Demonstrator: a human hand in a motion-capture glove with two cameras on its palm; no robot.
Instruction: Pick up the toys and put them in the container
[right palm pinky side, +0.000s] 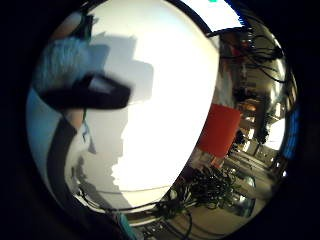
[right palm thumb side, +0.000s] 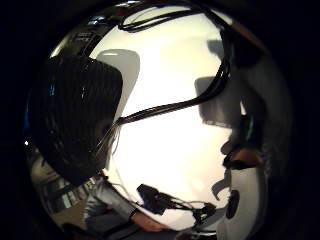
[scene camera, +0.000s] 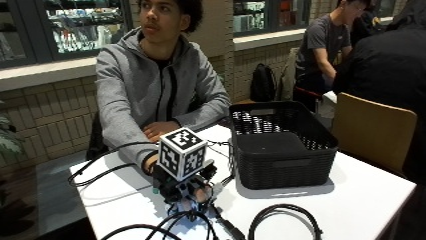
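While the gloved right hand (scene camera: 181, 186) rested low on the white table (scene camera: 373, 200) just beside the black mesh container (scene camera: 283, 145), no toy could be found in any view; one may have sat under the palm, but that was hidden. Whether its fingers were spread or curled could not be told. For a sound step, I judged the hand should rise above the container's rim before releasing over the bare interior. Count: one container, no toys seen, one bare hand (scene camera: 162, 130) idle.
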